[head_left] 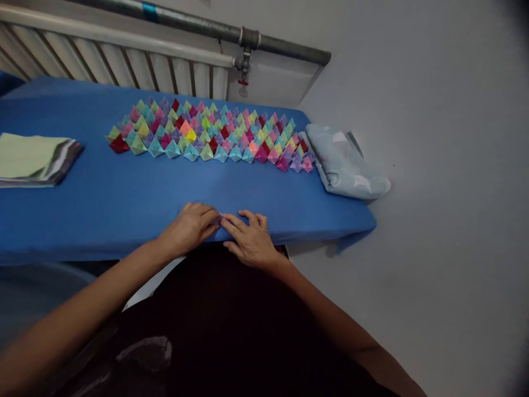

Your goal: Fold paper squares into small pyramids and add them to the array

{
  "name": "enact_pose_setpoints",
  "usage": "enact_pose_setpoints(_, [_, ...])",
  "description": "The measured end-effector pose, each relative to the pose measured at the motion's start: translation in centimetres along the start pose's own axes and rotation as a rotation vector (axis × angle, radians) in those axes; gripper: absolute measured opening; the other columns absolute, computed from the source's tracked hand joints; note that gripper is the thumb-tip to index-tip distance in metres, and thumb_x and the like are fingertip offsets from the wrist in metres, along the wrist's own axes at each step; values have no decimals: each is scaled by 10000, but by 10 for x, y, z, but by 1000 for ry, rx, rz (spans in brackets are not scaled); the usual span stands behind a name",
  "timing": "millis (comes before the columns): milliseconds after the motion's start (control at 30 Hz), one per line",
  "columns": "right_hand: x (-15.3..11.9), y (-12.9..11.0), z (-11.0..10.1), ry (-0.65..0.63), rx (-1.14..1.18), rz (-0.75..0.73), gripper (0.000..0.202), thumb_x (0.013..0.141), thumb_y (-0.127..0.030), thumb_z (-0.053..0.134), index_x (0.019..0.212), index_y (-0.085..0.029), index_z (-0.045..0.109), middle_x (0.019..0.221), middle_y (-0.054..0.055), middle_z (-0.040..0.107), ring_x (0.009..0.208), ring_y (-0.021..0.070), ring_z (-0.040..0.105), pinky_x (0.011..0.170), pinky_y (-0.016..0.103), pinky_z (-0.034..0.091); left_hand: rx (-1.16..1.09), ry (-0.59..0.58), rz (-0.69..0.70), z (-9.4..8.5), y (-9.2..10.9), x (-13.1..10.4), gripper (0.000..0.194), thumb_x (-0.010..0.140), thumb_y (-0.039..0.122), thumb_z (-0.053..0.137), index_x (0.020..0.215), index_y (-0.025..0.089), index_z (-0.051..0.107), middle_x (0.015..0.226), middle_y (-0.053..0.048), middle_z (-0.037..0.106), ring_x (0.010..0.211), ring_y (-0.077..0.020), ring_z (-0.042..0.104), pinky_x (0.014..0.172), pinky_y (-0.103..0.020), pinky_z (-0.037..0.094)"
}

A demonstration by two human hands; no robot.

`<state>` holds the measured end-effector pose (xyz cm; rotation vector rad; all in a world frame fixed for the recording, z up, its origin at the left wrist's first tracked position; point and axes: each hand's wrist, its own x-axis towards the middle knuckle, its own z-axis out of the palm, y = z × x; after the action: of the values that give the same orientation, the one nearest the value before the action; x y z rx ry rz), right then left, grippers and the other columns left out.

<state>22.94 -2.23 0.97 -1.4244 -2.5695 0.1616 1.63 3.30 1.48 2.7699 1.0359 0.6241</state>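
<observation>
- Left hand (190, 227) and right hand (250, 238) rest at the near edge of the blue cloth-covered bench (103, 198), fingertips meeting between them.
- Both hands are curled, fingers pressed together over a small pale scrap (222, 216); only a sliver shows, so its shape and long axis cannot be told. It lies directly under the meeting fingertips, equally near both hands.
- Further back, a band of small multicoloured folded-paper pyramids (210, 135) runs left to right, well apart from the hands.
- Left edge: a stack of flat coloured paper sheets (35, 160).
- Far right corner: a folded pale blue cloth (347, 165) touching the band's end.
</observation>
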Motion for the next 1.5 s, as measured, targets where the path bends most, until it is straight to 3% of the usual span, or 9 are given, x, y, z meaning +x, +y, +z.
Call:
enact_pose_setpoints(167, [1,6,-6,206,336,151,489,908,-383,596,1377,-259,536,1457,60,529,1307,276,449,1079,484,338,-96,-121,31,1,-14,9,251,960,326,491,978,184,697,996,-74,699,906,-193,621,838,-331,459])
enact_pose_setpoints(300, [3,15,-7,354,575,202,398,899,-336,594,1287,-246,602,1405,81,568,1297,235,505,1098,455,379,-145,-118,56,2,-18,12,276,971,332,477,970,181,708,969,-71,703,893,-184,632,832,-321,481])
enact_pose_setpoints(567, [3,17,-8,407,773,265,310,874,-310,613,1178,-272,661,1301,53,636,1245,208,558,1086,412,425,-242,-114,-32,-6,-18,14,352,983,419,439,1021,205,717,959,-58,733,898,-177,669,837,-293,505])
enact_pose_setpoints(733, [3,18,-7,420,799,270,295,861,-300,623,1149,-266,673,1259,55,653,1216,207,572,1077,406,431,-241,-68,-168,-6,-14,11,400,976,450,408,1148,223,689,1109,-56,742,1010,-199,676,922,-307,507])
enact_pose_setpoints(900, [4,18,-6,427,802,274,280,861,-301,616,1130,-255,678,1233,62,661,1191,201,583,1059,395,443,-201,-37,-253,-3,-13,12,366,954,403,423,1152,237,682,1115,-44,746,990,-191,686,891,-282,518])
enact_pose_setpoints(1067, [4,16,-5,424,739,280,272,865,-293,590,1115,-221,670,1219,81,665,1175,206,591,1047,399,450,-334,22,-390,-2,-11,13,281,861,299,511,1063,208,685,959,-40,761,854,-194,690,789,-286,513])
enact_pose_setpoints(1233, [14,21,-7,421,653,332,244,858,-288,550,1044,-200,681,1094,89,702,1048,223,649,960,407,505,-709,218,-694,0,-4,15,176,762,234,568,895,195,677,777,16,702,738,-154,621,738,-263,473])
enact_pose_setpoints(1333, [29,28,-11,328,546,370,300,854,-337,502,1025,-171,685,1040,111,712,794,215,688,822,414,559,-708,284,-734,2,2,18,158,774,203,519,844,179,659,690,32,637,665,-131,568,685,-244,451])
enact_pose_setpoints(1500, [53,46,-2,351,406,328,385,831,-473,441,961,-218,699,1003,98,740,926,286,707,850,464,564,-753,348,-765,6,2,22,170,723,112,506,797,154,653,657,33,595,627,-107,535,646,-215,439])
